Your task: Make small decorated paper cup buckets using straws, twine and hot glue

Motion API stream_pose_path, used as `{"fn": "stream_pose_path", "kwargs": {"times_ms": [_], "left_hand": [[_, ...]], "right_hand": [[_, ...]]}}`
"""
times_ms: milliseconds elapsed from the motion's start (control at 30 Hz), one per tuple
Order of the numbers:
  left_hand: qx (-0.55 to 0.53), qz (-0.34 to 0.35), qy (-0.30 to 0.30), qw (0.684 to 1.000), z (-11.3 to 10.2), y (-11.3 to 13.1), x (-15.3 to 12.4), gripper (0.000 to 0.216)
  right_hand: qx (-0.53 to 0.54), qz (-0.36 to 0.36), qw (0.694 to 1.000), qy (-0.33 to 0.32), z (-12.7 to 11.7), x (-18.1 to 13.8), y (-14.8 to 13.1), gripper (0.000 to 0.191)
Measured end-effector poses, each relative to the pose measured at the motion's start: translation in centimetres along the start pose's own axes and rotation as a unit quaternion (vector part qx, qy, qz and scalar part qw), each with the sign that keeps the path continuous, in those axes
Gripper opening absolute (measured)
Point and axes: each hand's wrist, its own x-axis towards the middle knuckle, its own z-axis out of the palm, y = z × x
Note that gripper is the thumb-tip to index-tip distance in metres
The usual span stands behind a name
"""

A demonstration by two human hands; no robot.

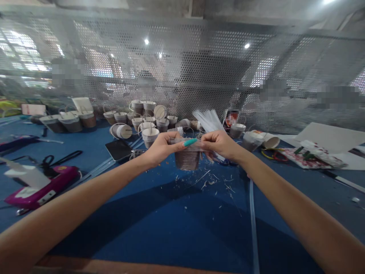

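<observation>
In the middle of the head view, a small brown cup (187, 160), wrapped round with twine-like strands, is held up over the blue table. My left hand (167, 147) is closed on its left rim, the thumb with a long turquoise nail lying across the front. A pale, see-through band runs along the rim under that thumb. At the rim's right side, my right hand (218, 144) has its fingers pinched together by the end of this band. Its fingertips are partly hidden, so exactly what they pinch is hard to make out.
Several similar cups with thin handles (149, 135) stand or lie behind. Clear strips (209, 121) fan out beyond my right hand. A dark phone-like slab (118, 150) and a magenta power strip (57, 186) lie left. Fibre scraps (209, 182) litter the blue table (171, 236).
</observation>
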Motion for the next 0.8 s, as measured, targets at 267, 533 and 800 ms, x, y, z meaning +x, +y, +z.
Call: {"fn": "stream_pose_path", "kwargs": {"times_ms": [267, 533, 800], "left_hand": [[-0.044, -0.017, -0.029, 0.998, -0.3, -0.7, 0.0, 0.027], [-0.098, 0.006, -0.053, 0.994, 0.3, 0.4, -0.2, 0.051], [0.048, -0.027, -0.032, 0.998, -0.2, 0.6, -0.1, 0.031]], "right_hand": [[0.022, -0.005, 1.000, 0.009, -0.1, 0.2, 0.4, 0.045], [0.014, -0.010, 0.999, 0.032, -0.3, -0.2, -0.2, 0.045], [0.010, -0.003, 1.000, 0.020, -0.4, -0.1, 0.0, 0.046]]}}
